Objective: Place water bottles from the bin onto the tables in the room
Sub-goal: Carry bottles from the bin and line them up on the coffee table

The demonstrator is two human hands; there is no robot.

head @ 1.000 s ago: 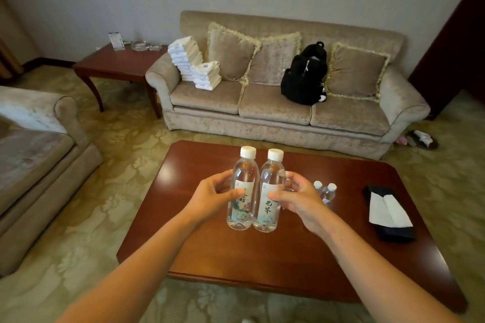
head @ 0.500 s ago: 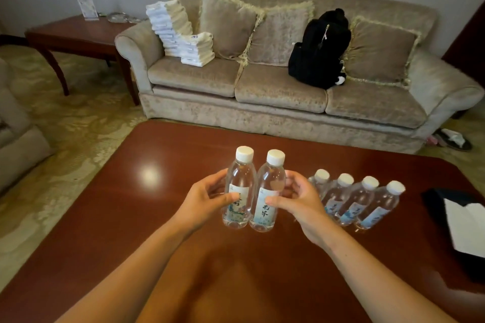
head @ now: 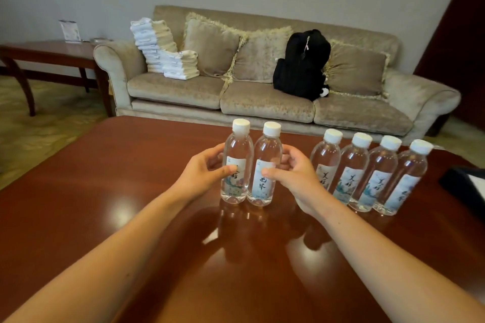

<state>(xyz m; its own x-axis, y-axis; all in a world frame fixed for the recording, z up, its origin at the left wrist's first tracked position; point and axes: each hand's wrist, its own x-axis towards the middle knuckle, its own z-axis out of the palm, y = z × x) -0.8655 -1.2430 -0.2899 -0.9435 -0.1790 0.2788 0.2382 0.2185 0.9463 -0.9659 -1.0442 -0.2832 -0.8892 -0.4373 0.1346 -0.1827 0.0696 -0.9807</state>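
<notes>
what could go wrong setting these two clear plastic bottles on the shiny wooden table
1. The left hand grips one clear plastic white-capped bottle, the right hand its twin, side by side; an uneven release onto the glossy wooden table may tip both.
2. The right hand sits close to the nearest bottle of a four-bottle row; withdrawing carelessly could topple it.

Recorded from head view: left hand (head: 203,173) and right hand (head: 298,178), both bare. Likewise left forearm (head: 136,246) and right forearm (head: 372,244), uncovered along whole visible length, down to bottom frame edge. Wrists bare as well. Narrow at wrists, broader toward elbows. Thumbnails short and rounded. Knuckle ridges faintly visible on back of right hand. Finer skin detail too blurred to log.
</notes>
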